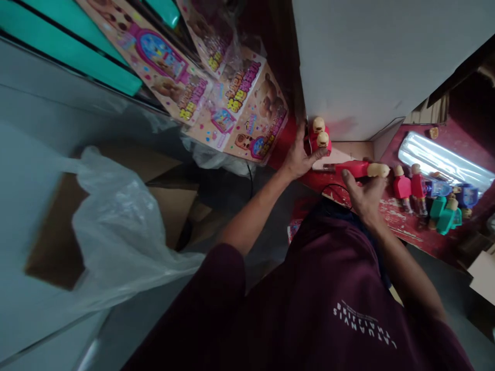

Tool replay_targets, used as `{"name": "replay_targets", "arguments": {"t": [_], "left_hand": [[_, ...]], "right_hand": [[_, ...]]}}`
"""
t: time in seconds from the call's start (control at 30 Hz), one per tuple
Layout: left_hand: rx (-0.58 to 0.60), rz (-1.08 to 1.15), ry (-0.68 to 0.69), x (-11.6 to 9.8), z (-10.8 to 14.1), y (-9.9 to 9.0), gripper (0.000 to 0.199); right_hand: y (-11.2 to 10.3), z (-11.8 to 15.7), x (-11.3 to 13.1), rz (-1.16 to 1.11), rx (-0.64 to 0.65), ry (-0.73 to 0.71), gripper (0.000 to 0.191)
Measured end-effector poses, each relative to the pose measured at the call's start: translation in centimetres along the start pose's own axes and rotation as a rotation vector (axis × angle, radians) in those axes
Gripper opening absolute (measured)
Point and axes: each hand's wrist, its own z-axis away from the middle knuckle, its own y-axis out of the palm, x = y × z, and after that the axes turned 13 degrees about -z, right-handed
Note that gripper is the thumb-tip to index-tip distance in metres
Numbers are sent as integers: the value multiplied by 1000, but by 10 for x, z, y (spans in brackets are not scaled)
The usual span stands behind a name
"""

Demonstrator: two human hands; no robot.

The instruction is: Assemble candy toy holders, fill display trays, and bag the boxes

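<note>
My right hand (366, 198) is closed on a red toy (353, 168) with a cream animal-shaped head and a clear stem. The toy lies sideways, its head to the right and its stem pointing at my left hand. My left hand (299, 158) has thumb and fingers spread, with the thumb beside two similar red toys (320, 139) with cream heads. Those two stand close together against a large pale box (371, 67). Whether the left fingertips touch anything is hidden.
On the worn red table (398, 219), several red, green and blue toys lie at right near a shiny clear-wrapped pack (444, 157). Printed display boxes (247, 111) stand at upper left. An open cardboard box (58, 232) with a plastic bag (119, 206) sits at left.
</note>
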Motion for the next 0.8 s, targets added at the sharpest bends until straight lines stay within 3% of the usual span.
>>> {"name": "replay_targets", "arguments": {"t": [0.13,0.3,0.5,0.67,0.8], "left_hand": [[17,91,18,7,0,0,99],[47,180,27,0,2,-1,97],[73,193,27,-7,1,-1,100],[87,528,51,-15,1,-10,77],[29,680,17,-27,3,-10,68]], "right_hand": [[34,-3,-14,36,-61,28,66],[42,1,-10,182,-41,31,70],[61,5,2,333,74,-115,58],[67,4,-4,473,144,-122,45],[71,3,-6,510,123,-117,46]]}}
